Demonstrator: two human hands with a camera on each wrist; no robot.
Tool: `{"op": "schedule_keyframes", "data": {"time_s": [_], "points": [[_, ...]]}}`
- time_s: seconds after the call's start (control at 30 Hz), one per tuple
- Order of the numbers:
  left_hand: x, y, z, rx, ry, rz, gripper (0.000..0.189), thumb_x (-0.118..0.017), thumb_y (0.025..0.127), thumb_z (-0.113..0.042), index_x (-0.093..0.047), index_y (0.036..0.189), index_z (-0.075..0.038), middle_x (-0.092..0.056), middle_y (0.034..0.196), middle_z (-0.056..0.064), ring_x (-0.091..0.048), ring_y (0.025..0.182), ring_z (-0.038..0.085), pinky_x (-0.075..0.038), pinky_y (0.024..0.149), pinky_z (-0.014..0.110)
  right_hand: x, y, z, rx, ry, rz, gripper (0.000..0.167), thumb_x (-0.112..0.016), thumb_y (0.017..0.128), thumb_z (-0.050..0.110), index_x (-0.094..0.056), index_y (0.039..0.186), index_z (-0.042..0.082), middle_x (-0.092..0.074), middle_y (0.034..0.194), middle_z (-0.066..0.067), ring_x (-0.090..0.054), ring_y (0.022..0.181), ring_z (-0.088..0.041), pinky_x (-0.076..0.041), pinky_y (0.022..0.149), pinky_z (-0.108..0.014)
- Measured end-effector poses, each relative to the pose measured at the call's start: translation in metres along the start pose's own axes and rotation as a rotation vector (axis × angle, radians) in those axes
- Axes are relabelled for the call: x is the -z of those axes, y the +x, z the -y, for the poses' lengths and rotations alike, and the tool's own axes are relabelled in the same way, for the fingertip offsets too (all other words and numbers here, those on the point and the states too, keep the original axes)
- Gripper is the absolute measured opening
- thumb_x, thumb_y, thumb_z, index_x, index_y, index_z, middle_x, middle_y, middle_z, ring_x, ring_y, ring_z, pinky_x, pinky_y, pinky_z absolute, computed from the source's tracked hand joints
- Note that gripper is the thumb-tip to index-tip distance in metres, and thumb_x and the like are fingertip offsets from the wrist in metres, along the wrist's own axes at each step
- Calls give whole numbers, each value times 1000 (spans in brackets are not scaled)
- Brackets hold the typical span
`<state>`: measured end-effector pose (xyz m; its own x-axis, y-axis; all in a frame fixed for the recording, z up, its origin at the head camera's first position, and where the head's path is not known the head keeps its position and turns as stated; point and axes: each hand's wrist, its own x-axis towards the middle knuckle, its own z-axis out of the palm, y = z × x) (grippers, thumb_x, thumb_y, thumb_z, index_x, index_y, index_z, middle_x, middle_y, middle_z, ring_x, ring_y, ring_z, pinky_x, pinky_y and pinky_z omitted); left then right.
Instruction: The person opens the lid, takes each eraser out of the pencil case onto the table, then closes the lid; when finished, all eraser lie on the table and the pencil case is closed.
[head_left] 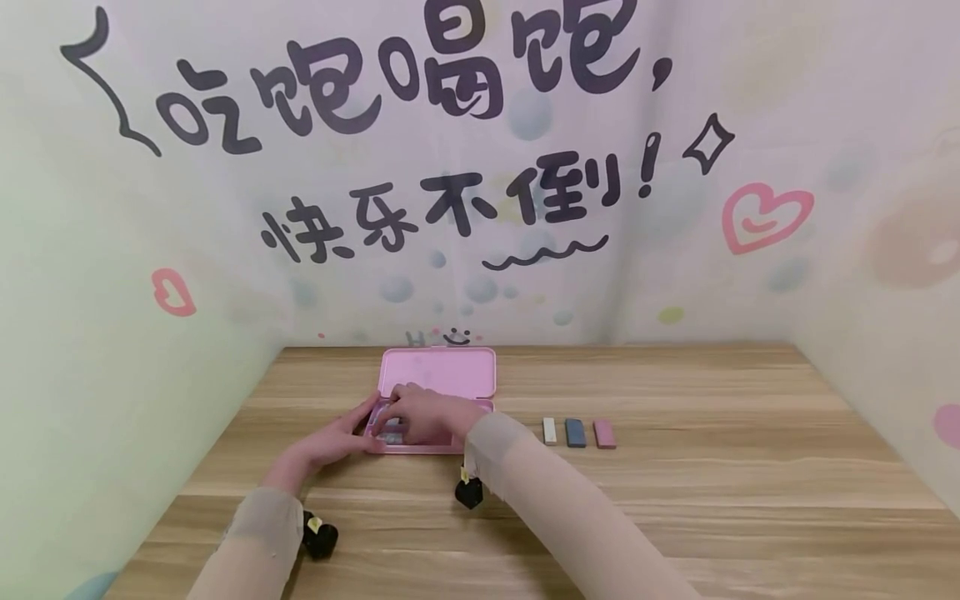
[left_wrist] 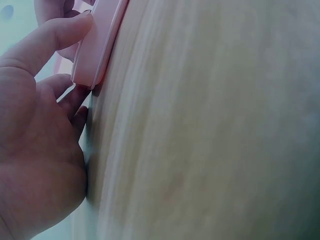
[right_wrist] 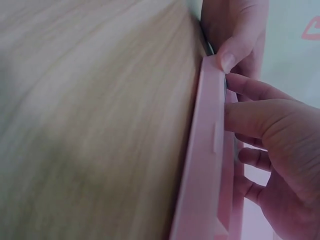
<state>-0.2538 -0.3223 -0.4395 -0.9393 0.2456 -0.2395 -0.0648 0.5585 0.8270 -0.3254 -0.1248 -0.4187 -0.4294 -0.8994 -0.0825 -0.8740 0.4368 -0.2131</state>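
Note:
A pink pencil case [head_left: 438, 372] lies on the table with its hinged lid standing up at the back. My left hand [head_left: 330, 443] grips the case's left end, the thumb [left_wrist: 75, 27] on the front corner and the fingers round the side. Over the case, my right hand [head_left: 429, 414] reaches down inside with bent fingers, thumb and index finger close together near the left end. The case wall [right_wrist: 202, 165] hides these fingertips in the right wrist view, so I cannot tell whether they pinch anything. Pale contents [head_left: 391, 435] show beneath the right hand.
Right of the case, three small flat blocks like erasers stand in a row: a white one [head_left: 550, 431], a blue one [head_left: 575, 432] and a pink one [head_left: 604, 433]. Behind the wooden table [head_left: 697, 492] hangs a printed cloth backdrop [head_left: 375, 292].

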Motion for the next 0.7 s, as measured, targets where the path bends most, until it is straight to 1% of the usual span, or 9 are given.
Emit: {"op": "schedule_keyframes", "data": {"time_s": [0.07,0.17,0.23,0.3,0.4,0.5,0.63,0.7], "points": [[0,0,-1,-4,-1,1,102,-75,83,-30,-7,157,-18,-5,160,19,-6,144,40,-9,111,62,1,-1,-2,1,17,-2,40,-70,87,18,-66,120,40,-49,121,1,-43,108,-11,-40,88,-22],[0,1,-2,-6,-2,2,102,-75,83,-30,-7,157,-18,-5,161,19,-5,144,40,-7,111,62,6,-3,-4,-10,55,7,46,-71,86,13,-65,119,44,-47,125,0,-42,109,-11,-40,86,-22],[1,0,-2,-5,0,2,102,-75,83,-30,-7,157,-18,-4,161,19,-5,144,41,-7,111,62,10,-4,-5,-15,69,16,50,-71,85,11,-63,121,44,-46,128,-1,-42,109,-11,-40,85,-22],[1,0,-3,-4,12,-2,102,-75,83,-31,-6,157,-18,-5,160,19,-5,144,41,-8,110,63,15,-6,-6,-12,71,28,54,-72,84,8,-62,125,41,-47,128,-2,-43,108,-11,-41,83,-21],[1,0,-3,-5,24,-5,102,-75,83,-30,-7,157,-16,-5,160,20,-6,144,43,-8,110,63,22,-11,-7,22,80,34,54,-70,84,5,-61,129,32,-53,125,-1,-48,107,-11,-41,84,-20],[1,-1,-3,-2,41,-7,101,-75,83,-31,-7,157,-16,-5,160,22,-7,143,44,-9,110,63,31,-20,-9,53,114,37,50,-69,85,3,-61,129,24,-59,115,1,-53,100,-11,-42,84,-18],[-1,-1,-3,9,48,-1,101,-74,84,-32,-7,157,-16,-5,159,25,-7,142,46,-9,109,65,41,-38,-13,58,165,47,48,-69,86,3,-60,129,21,-61,107,4,-56,93,-11,-44,81,-18],[-2,-2,-3,15,44,2,101,-75,84,-32,-7,157,-17,-6,158,25,-8,142,47,-9,109,66,46,-47,-16,56,175,47,47,-70,86,4,-59,129,21,-62,108,5,-57,93,-12,-45,81,-18]]}}
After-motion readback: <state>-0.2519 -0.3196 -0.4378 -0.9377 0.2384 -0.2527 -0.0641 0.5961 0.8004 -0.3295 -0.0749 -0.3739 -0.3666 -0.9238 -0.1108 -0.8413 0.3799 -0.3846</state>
